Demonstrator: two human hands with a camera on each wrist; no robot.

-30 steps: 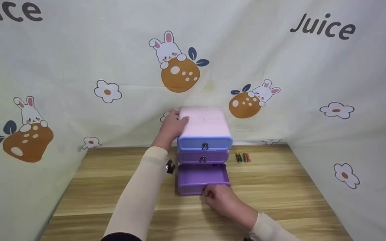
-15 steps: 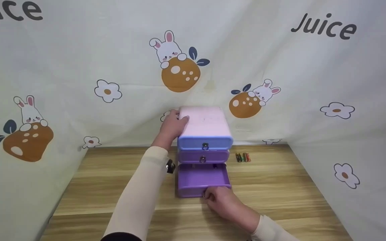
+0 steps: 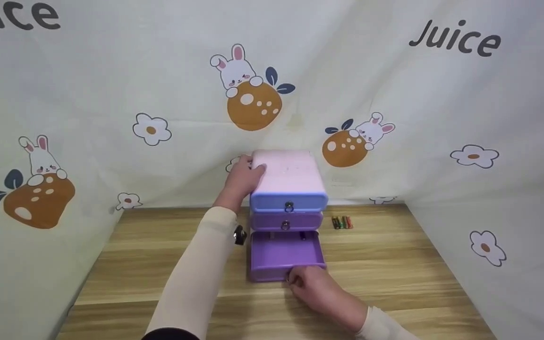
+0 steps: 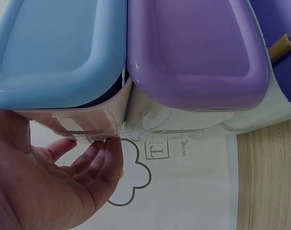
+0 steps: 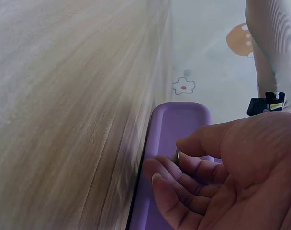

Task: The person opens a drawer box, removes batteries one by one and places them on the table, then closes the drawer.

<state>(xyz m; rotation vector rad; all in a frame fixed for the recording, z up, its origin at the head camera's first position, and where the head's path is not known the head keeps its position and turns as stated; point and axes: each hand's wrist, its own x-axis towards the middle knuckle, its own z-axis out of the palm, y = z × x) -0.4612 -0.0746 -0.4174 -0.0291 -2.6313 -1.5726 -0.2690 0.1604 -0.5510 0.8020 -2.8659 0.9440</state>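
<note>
Right hand [image 3: 317, 288] pinching small metal ring pull [image 5: 177, 156] of purple plastic bottom drawer [image 3: 268, 274], protruding directly ahead. Left hand [image 3: 244, 177] clamping upper edge of pink plastic cabinet [image 3: 291, 172], beyond right hand. Step, apparently: drawing drawer out. Next move likely requiring bracing, then ring release.

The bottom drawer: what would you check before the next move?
1. Bottom drawer pulled out: ok.
2. Right-hand grip on the ring handle: ok, pinching it.
3. Left-hand grip on the cabinet: ok.
4. Drawer bare inside: not ok, at least one small cylinder lies in it.
5. Battery-like cylinders clear of the drawer: ok, on the table beside the cabinet.
6. Drawer's rear end seated: cannot tell, hidden.
</note>
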